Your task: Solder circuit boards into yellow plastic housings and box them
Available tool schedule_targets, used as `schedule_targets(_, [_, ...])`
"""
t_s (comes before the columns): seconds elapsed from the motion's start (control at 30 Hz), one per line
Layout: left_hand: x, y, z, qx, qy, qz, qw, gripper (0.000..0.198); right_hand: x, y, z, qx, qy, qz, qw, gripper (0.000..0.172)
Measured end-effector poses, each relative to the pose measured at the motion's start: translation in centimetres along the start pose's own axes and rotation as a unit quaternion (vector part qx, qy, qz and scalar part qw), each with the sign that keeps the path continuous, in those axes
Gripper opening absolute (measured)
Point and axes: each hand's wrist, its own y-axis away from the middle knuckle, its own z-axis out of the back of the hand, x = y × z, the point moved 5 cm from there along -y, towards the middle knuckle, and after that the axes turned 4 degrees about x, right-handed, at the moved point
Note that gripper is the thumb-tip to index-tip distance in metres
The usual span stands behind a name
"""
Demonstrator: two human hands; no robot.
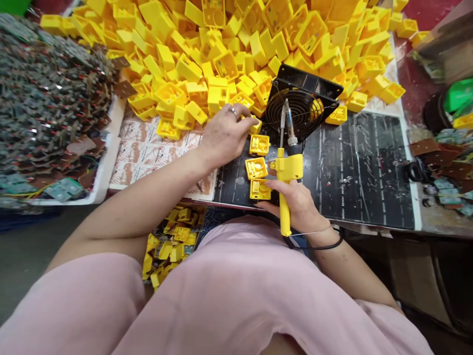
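Observation:
My right hand (297, 204) is closed round a yellow soldering iron (286, 170), its tip pointing up toward a small black fan (301, 101). My left hand (225, 133) reaches to the edge of a big heap of yellow plastic housings (236, 49), fingers pinched on one yellow housing (255, 126). Three more yellow housings (257, 167) lie in a column on the black mat (362, 167) between my hands, open sides up.
A pile of small circuit boards (48, 98) fills a white tray at the left. More yellow housings (172, 241) sit in a bin below the table edge. Loose boards and a green object (458, 93) lie at the right.

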Motion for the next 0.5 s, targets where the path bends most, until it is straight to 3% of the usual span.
schedule_targets(0.13, [1.1, -2.2, 0.2, 0.081, -0.061, 0.037, 0.994, 0.039, -0.3, -1.5, 0.6, -0.015, -0.009, 0.017, 1.000, 0.054])
schedule_targets(0.23, [2.2, -0.8, 0.6, 0.122, -0.100, 0.006, 0.987, 0.026, -1.2, -2.0, 1.7, -0.025, -0.020, 0.002, 0.999, 0.053])
schedule_targets(0.3, [3.1, 0.8, 0.7, 0.145, -0.115, -0.023, 0.982, 0.029, -1.9, -2.3, 2.4, -0.030, -0.001, -0.002, 1.000, 0.050])
schedule_targets(0.37, [3.7, 2.0, 0.8, 0.140, -0.117, -0.012, 0.983, 0.037, -2.4, -2.9, 2.8, -0.016, 0.043, 0.011, 0.999, 0.044])
schedule_targets(0.5, [2.9, 1.8, 0.8, 0.099, -0.089, 0.092, 0.987, 0.046, -3.8, -5.7, 1.7, 0.045, 0.102, 0.034, 0.993, 0.032])
